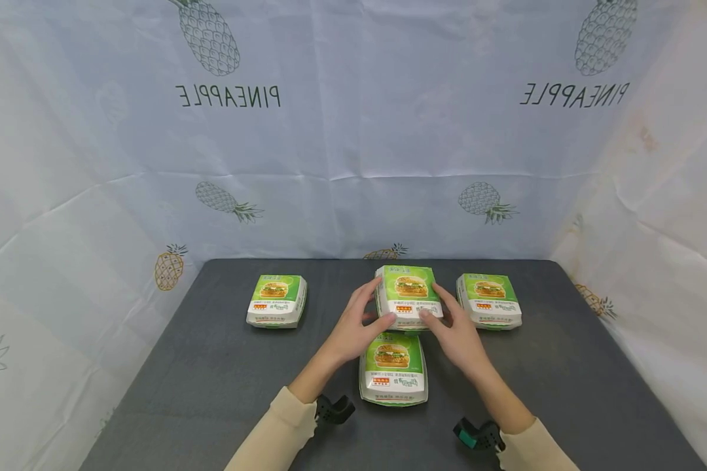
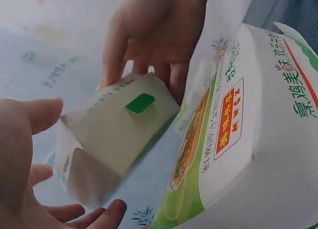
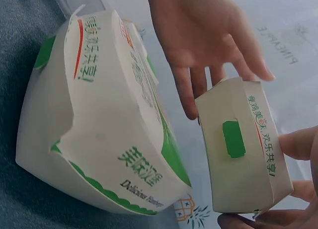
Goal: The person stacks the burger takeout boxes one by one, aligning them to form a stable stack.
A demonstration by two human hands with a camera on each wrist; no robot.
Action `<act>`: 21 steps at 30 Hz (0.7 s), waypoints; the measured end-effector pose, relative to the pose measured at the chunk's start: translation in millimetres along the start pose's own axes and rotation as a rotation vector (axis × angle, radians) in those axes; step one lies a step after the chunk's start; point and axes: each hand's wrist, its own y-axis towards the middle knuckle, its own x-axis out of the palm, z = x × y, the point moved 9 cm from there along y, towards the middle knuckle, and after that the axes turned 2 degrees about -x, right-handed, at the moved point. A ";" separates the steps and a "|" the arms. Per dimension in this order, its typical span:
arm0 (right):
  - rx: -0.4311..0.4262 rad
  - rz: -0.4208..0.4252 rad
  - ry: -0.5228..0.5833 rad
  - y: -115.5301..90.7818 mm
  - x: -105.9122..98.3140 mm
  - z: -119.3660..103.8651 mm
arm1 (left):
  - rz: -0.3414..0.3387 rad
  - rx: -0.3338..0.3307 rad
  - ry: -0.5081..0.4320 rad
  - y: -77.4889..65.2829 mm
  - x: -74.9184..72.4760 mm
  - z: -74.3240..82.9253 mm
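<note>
A burger box with a green and white lid and a burger picture is held between both hands. My left hand grips its left side, thumb at the near corner. The right hand grips the opposite side, thumb on the near edge and fingers along the side. In the right wrist view a green tab shows on the near face of the held box, with curtain behind it. A second burger box lies on the table just in front, its far edge overlapped by the held box.
Matching burger boxes stand on the dark table, one burger box at the back left and another burger box at the back right, close to the right hand. A pineapple-print curtain encloses the back and sides.
</note>
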 end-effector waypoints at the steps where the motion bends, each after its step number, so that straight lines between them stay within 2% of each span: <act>1: -0.003 -0.003 0.006 -1.1 1.4 -1.2 | -0.004 0.002 -0.008 0.4 0.2 -0.4; 7: -0.020 -0.003 0.029 -6.6 5.4 -7.5 | -0.025 -0.001 -0.032 -1.0 -1.5 -0.1; 17: -0.106 -0.010 0.077 -13.6 2.7 -19.8 | -0.009 0.014 -0.083 -9.2 -12.8 5.8; 21: -0.115 -0.023 0.091 -14.2 0.4 -21.7 | -0.008 0.017 -0.096 -13.4 -16.7 8.1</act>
